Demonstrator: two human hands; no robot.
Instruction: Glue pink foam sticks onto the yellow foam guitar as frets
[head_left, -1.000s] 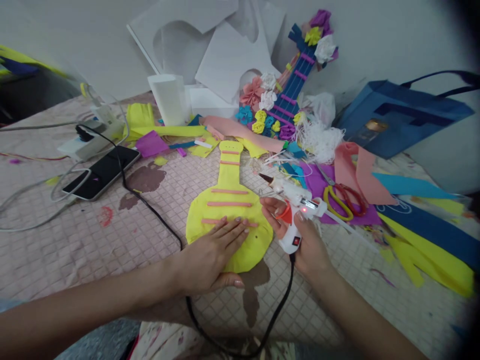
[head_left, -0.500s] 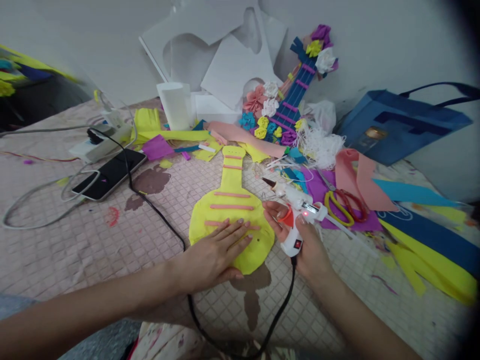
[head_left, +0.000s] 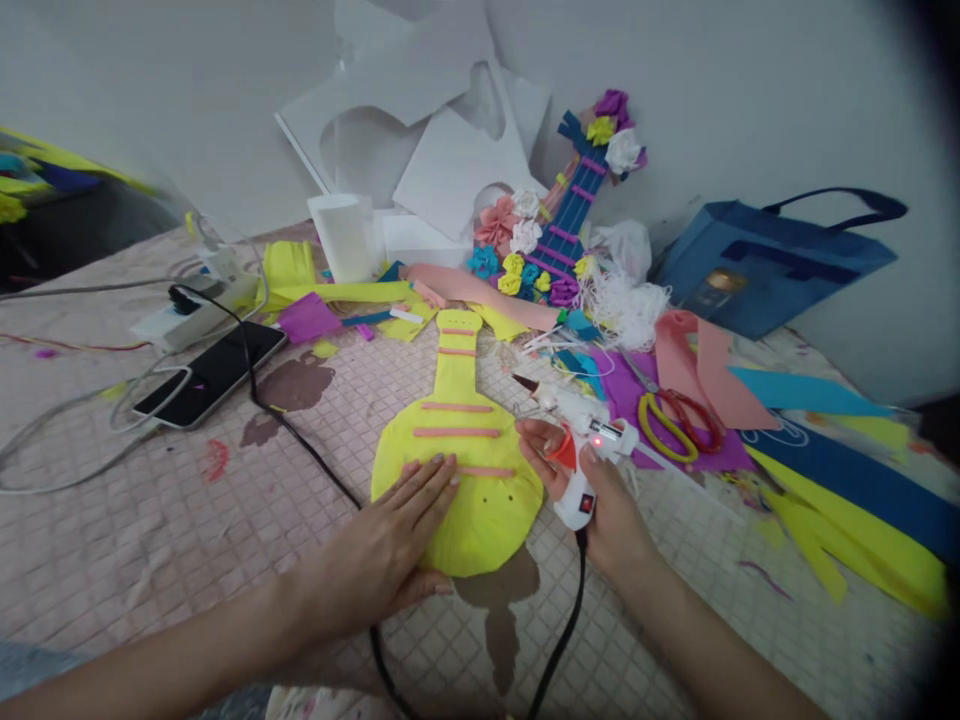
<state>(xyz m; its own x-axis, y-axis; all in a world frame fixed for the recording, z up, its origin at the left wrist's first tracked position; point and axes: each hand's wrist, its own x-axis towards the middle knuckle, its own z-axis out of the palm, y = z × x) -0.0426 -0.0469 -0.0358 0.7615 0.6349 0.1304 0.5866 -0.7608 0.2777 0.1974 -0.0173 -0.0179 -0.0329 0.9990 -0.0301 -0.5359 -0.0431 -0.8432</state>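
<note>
A yellow paper-covered guitar shape (head_left: 487, 535) lies flat on the table, its neck pointing away from me. Pink strips (head_left: 457, 433) cross its neck and body, and two small dark holes show low on the body. My left hand (head_left: 401, 530) rests flat on the body's left side, fingers stretched out over part of the lowest strip. In my right hand (head_left: 604, 500) is a white glue gun (head_left: 581, 405) with an orange trigger and a lit red light. Its dark nozzle points left, just above the guitar's right shoulder. A glue stick sticks out of its back.
Scissors (head_left: 671, 425) lie on purple paper at the right, near blue and yellow strips. Behind stand a decorated blue guitar (head_left: 574, 215), a white roll (head_left: 341, 240) and a blue bag (head_left: 772, 265). A phone (head_left: 214, 375), power strip (head_left: 191, 310) and black cord (head_left: 315, 455) occupy the left.
My left hand has slid left across the yellow guitar, uncovering more of the lowest strip and a second hole. The glue gun stays in my right hand; the view has shifted slightly.
</note>
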